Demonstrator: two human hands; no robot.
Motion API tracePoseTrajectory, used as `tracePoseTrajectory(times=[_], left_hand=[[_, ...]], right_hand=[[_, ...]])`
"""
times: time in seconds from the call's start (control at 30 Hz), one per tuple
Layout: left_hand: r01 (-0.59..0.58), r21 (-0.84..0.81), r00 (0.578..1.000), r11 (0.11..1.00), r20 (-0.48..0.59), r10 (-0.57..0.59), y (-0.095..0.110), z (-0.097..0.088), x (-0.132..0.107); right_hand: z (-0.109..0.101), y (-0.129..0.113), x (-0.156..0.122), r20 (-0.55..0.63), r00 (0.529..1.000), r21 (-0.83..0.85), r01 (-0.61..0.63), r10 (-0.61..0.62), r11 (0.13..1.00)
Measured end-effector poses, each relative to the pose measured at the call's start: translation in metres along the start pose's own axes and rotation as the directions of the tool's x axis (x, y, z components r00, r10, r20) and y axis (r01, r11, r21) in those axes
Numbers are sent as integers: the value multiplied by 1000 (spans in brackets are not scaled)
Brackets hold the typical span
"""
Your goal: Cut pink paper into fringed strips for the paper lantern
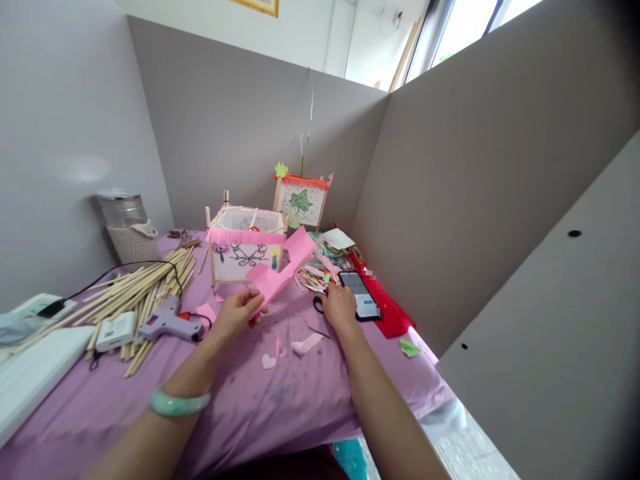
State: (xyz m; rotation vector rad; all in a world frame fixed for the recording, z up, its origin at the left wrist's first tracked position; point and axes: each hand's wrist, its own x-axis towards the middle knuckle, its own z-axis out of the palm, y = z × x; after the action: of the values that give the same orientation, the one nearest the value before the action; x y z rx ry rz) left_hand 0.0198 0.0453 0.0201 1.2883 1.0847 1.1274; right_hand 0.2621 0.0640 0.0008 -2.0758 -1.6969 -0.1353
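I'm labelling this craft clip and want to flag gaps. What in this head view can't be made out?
- Black scissors: only a handle loop shows; the right hand covers the rest.
- Black smartphone: screen text too small to read.
- Red paper: a patch is blurred.
- Pink paper strip: its lower end is hidden inside the left hand.
- Picture frame on the wall: cut off by the top edge.

A lilac glue gun (167, 323) lies beside a heap of bamboo sticks (145, 287) on the purple tablecloth (280, 400). A glass jar (123, 208) stands behind, a leaf-painted lantern (301, 200) at the back, red paper (393, 313) at right.
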Motion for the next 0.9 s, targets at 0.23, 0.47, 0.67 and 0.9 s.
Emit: tracePoseTrajectory(times=[0.23,0.47,0.67,0.9], left_hand=[[-5,21,1000,1000,-29,6,3,1,0],[-9,31,999,999,-39,10,3,1,-1],[19,10,999,1000,-42,-19,3,2,0],[18,22,999,1000,-52,-17,5,4,-1]], right_hand=[[-9,-7,-4,87,996,-77,28,-21,997],[-15,-11,-11,89,996,-104,24,-15,994],[-17,-10,-19,199,967,-96,183,-161,978],[-36,3,-26,314,912,10,274,-263,962]])
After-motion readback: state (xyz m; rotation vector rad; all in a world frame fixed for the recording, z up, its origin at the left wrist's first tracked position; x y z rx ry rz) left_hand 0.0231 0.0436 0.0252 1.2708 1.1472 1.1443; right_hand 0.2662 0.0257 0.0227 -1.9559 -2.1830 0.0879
